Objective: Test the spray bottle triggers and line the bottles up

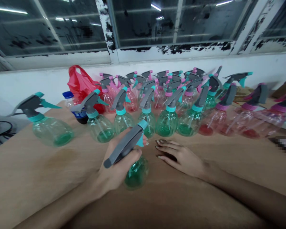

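My left hand (119,162) is wrapped round the neck of a green spray bottle (136,173) with a grey and teal spray head, near the table's front edge. The bottle looks upright, its spray head pointing away to the upper right. Just right of it, my right hand (181,156) rests palm down by the wooden table (85,178), fingers stretched out and holding nothing. Beyond both hands stands a row of green spray bottles, among them one in the middle (167,122) and one at the far left (52,130).
Pink spray bottles (233,122) stand to the right, and several more crowd behind the front row. A red plastic bag (79,82) and a dark bottle with a blue cap (81,114) are at the back left. A wall with windows is behind.
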The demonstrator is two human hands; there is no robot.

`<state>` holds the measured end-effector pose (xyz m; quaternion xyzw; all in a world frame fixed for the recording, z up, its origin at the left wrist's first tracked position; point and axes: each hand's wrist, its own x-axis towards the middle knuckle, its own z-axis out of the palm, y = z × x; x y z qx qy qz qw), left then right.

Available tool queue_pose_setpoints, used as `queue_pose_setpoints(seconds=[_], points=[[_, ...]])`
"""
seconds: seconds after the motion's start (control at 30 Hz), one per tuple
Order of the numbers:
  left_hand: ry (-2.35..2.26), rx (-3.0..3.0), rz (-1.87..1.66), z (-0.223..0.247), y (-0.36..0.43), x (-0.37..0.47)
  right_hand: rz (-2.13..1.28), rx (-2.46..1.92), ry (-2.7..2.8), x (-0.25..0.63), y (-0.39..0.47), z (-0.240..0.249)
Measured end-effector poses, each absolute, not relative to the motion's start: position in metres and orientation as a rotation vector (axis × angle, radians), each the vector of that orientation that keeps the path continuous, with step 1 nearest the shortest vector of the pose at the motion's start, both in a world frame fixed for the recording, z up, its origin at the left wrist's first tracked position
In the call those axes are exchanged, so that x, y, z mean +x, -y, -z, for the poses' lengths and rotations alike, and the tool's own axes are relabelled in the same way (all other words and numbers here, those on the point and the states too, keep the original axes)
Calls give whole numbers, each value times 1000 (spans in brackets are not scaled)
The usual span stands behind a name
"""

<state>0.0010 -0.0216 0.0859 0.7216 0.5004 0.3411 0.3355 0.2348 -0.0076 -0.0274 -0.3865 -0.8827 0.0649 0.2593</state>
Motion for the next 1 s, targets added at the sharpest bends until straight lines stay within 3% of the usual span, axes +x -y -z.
queue_pose_setpoints(seconds=[1.0], points=[[-1083, 1773, -855, -89, 23, 3, -186, -1057, 2389, 235, 8, 28]])
